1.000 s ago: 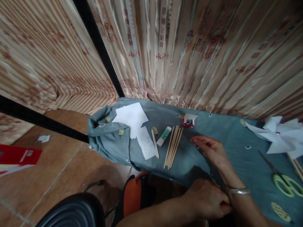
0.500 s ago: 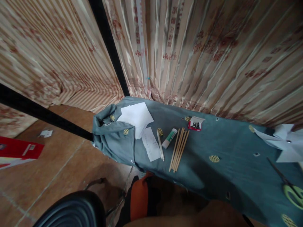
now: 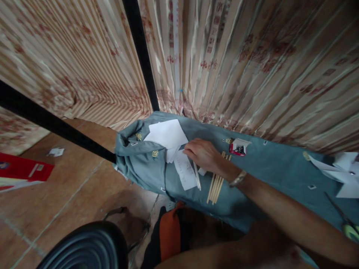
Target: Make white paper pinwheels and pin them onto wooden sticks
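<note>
As the right forearm stretched in from the near right, the right hand (image 3: 203,155) was at the right edge of the white paper sheets (image 3: 168,132), over the far end of a faintly written paper slip (image 3: 185,173). Its fingers were bent and bunched narrowly; whether they pinched any paper, I could not tell. The sheets lay overlapping on the left part of the blue-grey cloth (image 3: 275,160). A silver bracelet (image 3: 238,178) circled the right wrist, above the wooden sticks (image 3: 215,188). The left hand (image 3: 272,243), dim and blurred at the near edge, did not show its grip. Just beyond the sticks stood a small red box (image 3: 238,148), its flap raised. Far to the right lay a white paper pinwheel (image 3: 346,170), with green-handled scissors (image 3: 350,231) nearer.
</note>
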The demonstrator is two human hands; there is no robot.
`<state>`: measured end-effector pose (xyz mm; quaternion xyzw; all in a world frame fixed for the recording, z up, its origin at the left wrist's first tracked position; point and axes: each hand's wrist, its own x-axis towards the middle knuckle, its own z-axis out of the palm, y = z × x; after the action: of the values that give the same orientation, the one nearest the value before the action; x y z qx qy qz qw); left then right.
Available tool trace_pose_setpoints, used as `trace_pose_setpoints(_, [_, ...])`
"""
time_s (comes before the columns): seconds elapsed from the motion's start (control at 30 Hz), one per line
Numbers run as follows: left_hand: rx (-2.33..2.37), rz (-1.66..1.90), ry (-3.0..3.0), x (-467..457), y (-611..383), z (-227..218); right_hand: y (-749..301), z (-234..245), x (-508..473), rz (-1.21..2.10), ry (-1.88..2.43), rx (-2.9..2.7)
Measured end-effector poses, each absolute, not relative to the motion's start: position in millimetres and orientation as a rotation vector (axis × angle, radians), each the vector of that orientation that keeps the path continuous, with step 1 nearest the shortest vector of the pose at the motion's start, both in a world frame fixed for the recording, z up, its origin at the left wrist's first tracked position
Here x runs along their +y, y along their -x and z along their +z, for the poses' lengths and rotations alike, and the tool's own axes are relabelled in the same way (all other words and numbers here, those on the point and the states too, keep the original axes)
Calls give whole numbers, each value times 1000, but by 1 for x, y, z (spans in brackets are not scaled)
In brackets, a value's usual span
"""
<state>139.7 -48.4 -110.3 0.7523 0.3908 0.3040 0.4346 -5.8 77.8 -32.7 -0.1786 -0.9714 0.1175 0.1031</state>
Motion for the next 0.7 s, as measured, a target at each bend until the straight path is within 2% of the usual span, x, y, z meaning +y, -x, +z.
trace_pose_setpoints(0.1, [965, 540, -1983, -61, -137, -108, 26, -38, 94, -99, 399, -3023])
trace_pose_setpoints(0.23, [966, 495, -2004, -72, -142, -108, 42, -47, 101, -314, 289, -3055])
trace_pose_setpoints(0.7, [903, 574, -2157, -69, -151, -115, 44, -55, 89, -310, 295, -3149])
